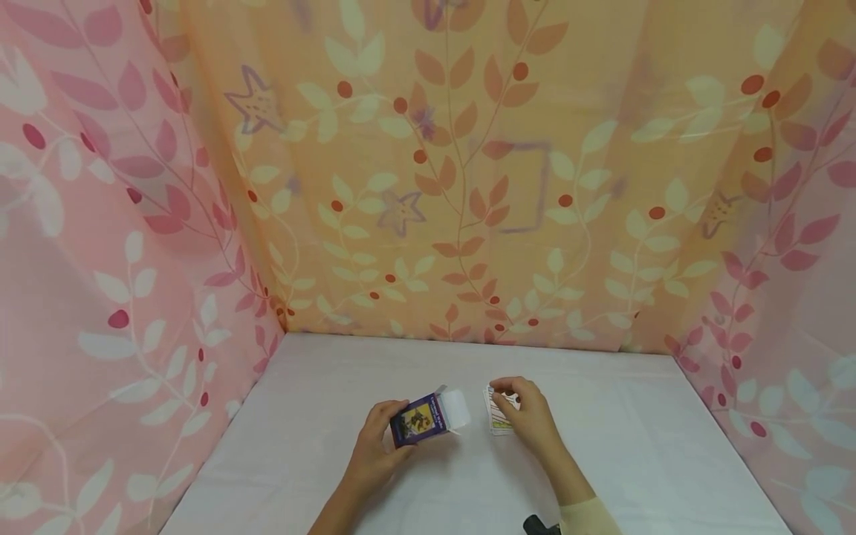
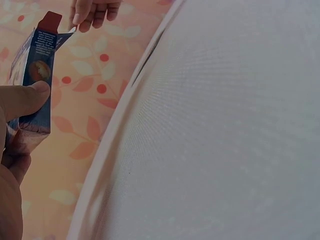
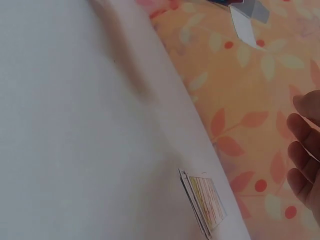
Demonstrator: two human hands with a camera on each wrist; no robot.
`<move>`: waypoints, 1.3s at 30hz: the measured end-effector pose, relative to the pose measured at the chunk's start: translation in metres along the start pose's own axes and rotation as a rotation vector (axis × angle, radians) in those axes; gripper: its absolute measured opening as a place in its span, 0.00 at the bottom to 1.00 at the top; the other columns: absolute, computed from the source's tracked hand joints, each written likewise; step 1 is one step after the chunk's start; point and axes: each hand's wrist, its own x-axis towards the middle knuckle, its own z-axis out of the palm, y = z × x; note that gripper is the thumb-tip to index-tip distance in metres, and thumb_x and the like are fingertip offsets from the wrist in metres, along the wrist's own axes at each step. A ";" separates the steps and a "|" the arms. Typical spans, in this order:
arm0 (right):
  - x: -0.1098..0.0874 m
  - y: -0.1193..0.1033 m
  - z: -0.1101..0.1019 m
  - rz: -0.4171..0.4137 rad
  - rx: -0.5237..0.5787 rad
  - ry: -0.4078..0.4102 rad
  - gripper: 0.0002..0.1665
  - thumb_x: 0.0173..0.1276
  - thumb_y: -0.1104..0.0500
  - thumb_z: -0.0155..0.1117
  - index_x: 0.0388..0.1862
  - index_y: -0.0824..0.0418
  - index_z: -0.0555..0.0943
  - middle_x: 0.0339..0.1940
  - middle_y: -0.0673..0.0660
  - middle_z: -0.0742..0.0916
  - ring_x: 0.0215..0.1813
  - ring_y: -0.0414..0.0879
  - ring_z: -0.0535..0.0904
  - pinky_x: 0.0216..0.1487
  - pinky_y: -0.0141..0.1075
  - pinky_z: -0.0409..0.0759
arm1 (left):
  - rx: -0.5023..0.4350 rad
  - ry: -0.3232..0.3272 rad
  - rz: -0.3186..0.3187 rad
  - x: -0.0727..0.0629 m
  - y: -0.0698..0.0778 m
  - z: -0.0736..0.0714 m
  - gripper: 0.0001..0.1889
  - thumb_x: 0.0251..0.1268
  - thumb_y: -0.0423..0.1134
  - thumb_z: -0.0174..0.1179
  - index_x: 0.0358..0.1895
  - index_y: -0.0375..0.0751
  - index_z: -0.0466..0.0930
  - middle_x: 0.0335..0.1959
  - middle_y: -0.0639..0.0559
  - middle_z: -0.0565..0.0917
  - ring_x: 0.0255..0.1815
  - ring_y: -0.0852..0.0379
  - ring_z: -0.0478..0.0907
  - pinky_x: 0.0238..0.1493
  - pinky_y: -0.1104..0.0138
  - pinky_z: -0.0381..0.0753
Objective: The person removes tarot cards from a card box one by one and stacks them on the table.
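My left hand (image 1: pixel 377 453) grips a small dark blue card box (image 1: pixel 417 421) with a yellow picture on its front. The thumb presses one narrow side of the box (image 2: pixel 39 75) in the left wrist view. Its white end flap (image 1: pixel 457 410) stands open, facing right. A small stack of cards (image 1: pixel 498 425) lies on the table to the right of the box, its top card striped. Above that stack hovers my right hand (image 1: pixel 531 420), fingers loosely bent. In the right wrist view a gap separates the fingers (image 3: pixel 302 155) from the cards (image 3: pixel 207 202), and they hold nothing.
A white cloth covers the table (image 1: pixel 301 416). Leaf-patterned curtains stand behind it (image 1: pixel 468 223) and along the left and right sides. A black object (image 1: pixel 540 525) shows beside the right sleeve (image 1: pixel 588 518) at the bottom edge of the head view.
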 end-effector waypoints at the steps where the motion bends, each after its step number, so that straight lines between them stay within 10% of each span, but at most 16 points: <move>1: -0.002 -0.002 0.000 -0.004 0.001 0.002 0.12 0.66 0.63 0.73 0.47 0.53 0.87 0.43 0.45 0.88 0.48 0.45 0.79 0.48 0.39 0.78 | 0.000 -0.003 0.002 0.000 0.000 0.000 0.47 0.45 0.33 0.82 0.70 0.66 0.70 0.64 0.65 0.72 0.69 0.58 0.72 0.75 0.52 0.71; 26: -0.022 -0.025 0.011 -0.120 0.024 0.013 0.11 0.65 0.60 0.75 0.46 0.49 0.87 0.43 0.40 0.87 0.49 0.38 0.79 0.49 0.42 0.84 | 0.033 0.000 0.037 0.000 -0.001 0.002 0.46 0.43 0.33 0.83 0.71 0.55 0.72 0.64 0.60 0.73 0.67 0.54 0.73 0.71 0.48 0.74; 33: -0.024 -0.029 0.017 -0.089 0.018 -0.030 0.10 0.67 0.58 0.74 0.45 0.47 0.87 0.40 0.36 0.85 0.46 0.37 0.78 0.48 0.35 0.82 | 0.028 -0.001 0.021 -0.001 -0.001 0.002 0.48 0.44 0.33 0.83 0.70 0.64 0.71 0.64 0.64 0.73 0.69 0.56 0.72 0.73 0.49 0.73; 39: -0.026 -0.032 0.022 -0.039 0.016 -0.081 0.09 0.68 0.57 0.73 0.44 0.43 0.87 0.38 0.33 0.84 0.43 0.38 0.78 0.42 0.36 0.81 | 0.030 -0.006 0.026 -0.001 -0.002 0.002 0.45 0.44 0.34 0.83 0.70 0.53 0.73 0.64 0.63 0.73 0.68 0.56 0.72 0.73 0.50 0.73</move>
